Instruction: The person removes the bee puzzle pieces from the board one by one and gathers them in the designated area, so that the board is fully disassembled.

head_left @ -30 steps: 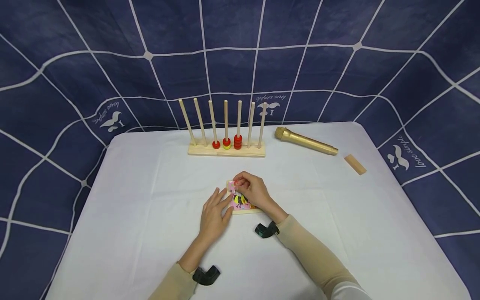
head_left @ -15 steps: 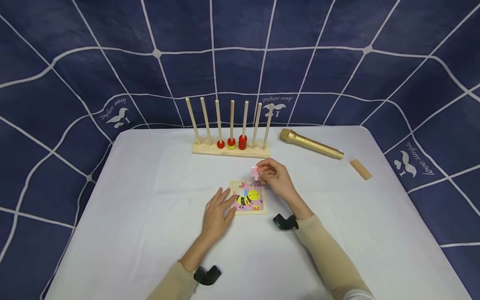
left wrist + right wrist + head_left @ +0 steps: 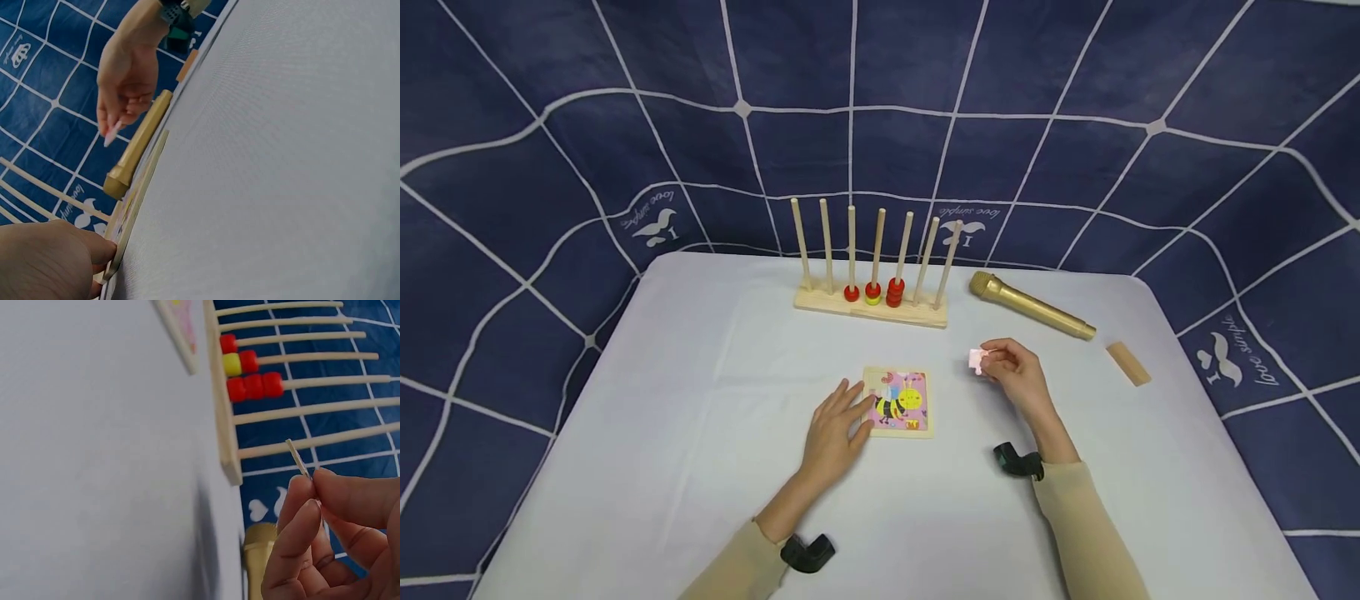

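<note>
A square wooden jigsaw puzzle (image 3: 917,423) with a bee picture on pink lies mid-table, bare wood showing at its upper left corner. My left hand (image 3: 837,429) rests with extended fingers along its left edge; in the left wrist view those fingertips are right at the frame's (image 3: 140,209) rim. Off to the puzzle's right, my right hand (image 3: 1021,379) pinches a small pink puzzle piece (image 3: 976,361) between thumb and fingers. The right wrist view shows this piece (image 3: 297,457) edge-on, above the tabletop.
Behind the puzzle stands a wooden counting rack (image 3: 871,312) with upright pegs and several red and yellow beads. A gold microphone (image 3: 1033,307) lies at the back right, with a flat wooden block (image 3: 1128,364) near it. Blue gridded cloth (image 3: 805,67) hangs behind the white table.
My right hand has lifted the pink piece from the puzzle's upper left and carried it right, well past the board. My left hand stays at the puzzle's left edge. The head view has shifted slightly.
</note>
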A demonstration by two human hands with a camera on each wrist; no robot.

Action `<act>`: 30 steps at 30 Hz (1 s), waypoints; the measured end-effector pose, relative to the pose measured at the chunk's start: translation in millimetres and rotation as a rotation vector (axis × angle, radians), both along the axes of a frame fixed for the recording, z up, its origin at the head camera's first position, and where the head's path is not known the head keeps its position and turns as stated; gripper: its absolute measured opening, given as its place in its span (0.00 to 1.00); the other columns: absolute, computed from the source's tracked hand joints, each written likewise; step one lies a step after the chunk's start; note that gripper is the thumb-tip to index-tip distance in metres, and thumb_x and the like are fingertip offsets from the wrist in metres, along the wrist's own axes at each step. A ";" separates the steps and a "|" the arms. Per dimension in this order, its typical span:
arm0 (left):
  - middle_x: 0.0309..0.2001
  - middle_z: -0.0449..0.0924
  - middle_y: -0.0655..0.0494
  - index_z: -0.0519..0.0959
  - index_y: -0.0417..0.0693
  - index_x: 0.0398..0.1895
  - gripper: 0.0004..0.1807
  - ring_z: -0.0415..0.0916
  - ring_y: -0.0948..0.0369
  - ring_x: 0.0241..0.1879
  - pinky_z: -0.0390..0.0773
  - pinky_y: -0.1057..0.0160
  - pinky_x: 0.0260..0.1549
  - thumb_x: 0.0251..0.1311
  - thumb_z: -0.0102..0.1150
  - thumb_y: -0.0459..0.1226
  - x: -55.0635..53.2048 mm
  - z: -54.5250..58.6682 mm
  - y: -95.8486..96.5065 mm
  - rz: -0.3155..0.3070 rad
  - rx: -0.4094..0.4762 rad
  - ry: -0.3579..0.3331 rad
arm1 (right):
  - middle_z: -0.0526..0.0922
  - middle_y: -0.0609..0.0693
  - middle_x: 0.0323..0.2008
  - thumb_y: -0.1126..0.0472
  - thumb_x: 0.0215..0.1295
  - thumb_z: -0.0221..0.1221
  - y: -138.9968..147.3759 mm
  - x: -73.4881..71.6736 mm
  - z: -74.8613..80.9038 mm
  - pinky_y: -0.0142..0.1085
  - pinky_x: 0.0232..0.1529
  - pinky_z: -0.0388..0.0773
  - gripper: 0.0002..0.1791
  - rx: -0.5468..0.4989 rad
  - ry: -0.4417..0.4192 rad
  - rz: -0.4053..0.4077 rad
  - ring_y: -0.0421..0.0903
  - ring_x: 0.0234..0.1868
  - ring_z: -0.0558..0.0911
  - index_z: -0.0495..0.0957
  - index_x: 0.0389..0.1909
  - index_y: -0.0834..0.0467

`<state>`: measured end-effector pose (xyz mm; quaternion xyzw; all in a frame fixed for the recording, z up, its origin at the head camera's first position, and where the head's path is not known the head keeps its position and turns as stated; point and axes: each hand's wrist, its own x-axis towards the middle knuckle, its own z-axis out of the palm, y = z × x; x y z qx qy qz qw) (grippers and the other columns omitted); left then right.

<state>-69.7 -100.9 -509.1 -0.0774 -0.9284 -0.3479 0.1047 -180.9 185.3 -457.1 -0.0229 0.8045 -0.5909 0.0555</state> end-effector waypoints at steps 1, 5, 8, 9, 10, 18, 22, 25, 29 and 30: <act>0.67 0.71 0.45 0.80 0.44 0.57 0.21 0.59 0.45 0.72 0.60 0.41 0.68 0.59 0.65 0.37 -0.1 -0.5 -0.8 -0.005 -0.004 0.000 | 0.78 0.47 0.30 0.72 0.62 0.60 1.5 1.1 -4.0 0.28 0.30 0.78 0.15 0.007 -0.003 -0.011 0.35 0.26 0.76 0.76 0.50 0.70; 0.67 0.71 0.46 0.80 0.44 0.57 0.21 0.59 0.46 0.72 0.60 0.42 0.68 0.59 0.65 0.36 -1.5 -1.7 -3.4 -0.025 -0.020 0.004 | 0.79 0.51 0.30 0.72 0.61 0.61 5.1 4.5 -20.0 0.26 0.26 0.77 0.14 0.043 -0.009 -0.029 0.34 0.24 0.75 0.78 0.48 0.71; 0.67 0.71 0.46 0.80 0.44 0.57 0.22 0.59 0.46 0.73 0.60 0.42 0.68 0.59 0.65 0.36 -1.8 -1.6 -5.0 -0.035 -0.033 -0.003 | 0.81 0.56 0.31 0.72 0.61 0.61 5.7 6.6 -28.6 0.26 0.25 0.77 0.14 0.072 -0.013 -0.023 0.34 0.23 0.75 0.78 0.48 0.72; 0.67 0.71 0.46 0.80 0.44 0.57 0.21 0.59 0.46 0.73 0.60 0.42 0.68 0.59 0.65 0.36 -1.7 -1.7 -5.2 -0.035 -0.036 -0.006 | 0.81 0.58 0.32 0.72 0.62 0.61 5.9 7.2 -30.5 0.25 0.25 0.77 0.14 0.080 -0.017 -0.018 0.34 0.24 0.75 0.78 0.48 0.72; 0.67 0.71 0.46 0.80 0.44 0.57 0.21 0.59 0.46 0.72 0.60 0.42 0.68 0.58 0.65 0.36 -1.5 -1.6 -5.1 -0.035 -0.038 -0.004 | 0.82 0.59 0.33 0.73 0.62 0.60 6.0 7.5 -31.7 0.25 0.25 0.77 0.14 0.088 -0.021 -0.017 0.34 0.24 0.75 0.79 0.48 0.71; 0.66 0.72 0.45 0.81 0.43 0.56 0.21 0.60 0.45 0.72 0.61 0.41 0.67 0.58 0.65 0.36 -1.7 -4.0 2.9 -0.026 -0.004 0.021 | 0.83 0.60 0.33 0.72 0.61 0.59 10.4 4.5 -32.2 0.25 0.25 0.78 0.12 0.231 0.039 -0.021 0.35 0.24 0.77 0.82 0.46 0.66; 0.66 0.72 0.45 0.81 0.43 0.56 0.21 0.60 0.45 0.71 0.61 0.41 0.67 0.58 0.65 0.36 -0.8 -3.7 4.7 -0.014 -0.002 0.025 | 0.83 0.60 0.32 0.70 0.62 0.60 9.1 2.8 -31.1 0.24 0.24 0.77 0.11 0.275 0.067 -0.021 0.35 0.23 0.76 0.82 0.45 0.65; 0.67 0.71 0.45 0.80 0.44 0.56 0.21 0.60 0.45 0.72 0.61 0.42 0.68 0.58 0.65 0.36 -0.2 -2.1 4.2 -0.006 -0.007 0.017 | 0.83 0.59 0.32 0.70 0.61 0.61 7.0 1.2 -32.3 0.24 0.23 0.75 0.11 0.294 0.097 -0.025 0.34 0.23 0.75 0.83 0.44 0.65; 0.67 0.71 0.46 0.80 0.44 0.57 0.21 0.59 0.46 0.72 0.60 0.42 0.68 0.59 0.64 0.37 0.0 -0.7 2.3 0.001 -0.016 0.007 | 0.84 0.58 0.31 0.69 0.59 0.63 4.1 -0.3 -35.0 0.21 0.25 0.72 0.10 0.326 0.159 -0.039 0.33 0.24 0.75 0.84 0.43 0.64; 0.67 0.71 0.46 0.80 0.44 0.57 0.21 0.59 0.46 0.72 0.60 0.42 0.69 0.59 0.64 0.37 0.1 -0.5 1.6 0.000 -0.019 0.005 | 0.85 0.58 0.31 0.68 0.59 0.64 3.3 -0.4 -35.7 0.20 0.26 0.71 0.10 0.338 0.178 -0.043 0.33 0.25 0.75 0.84 0.42 0.64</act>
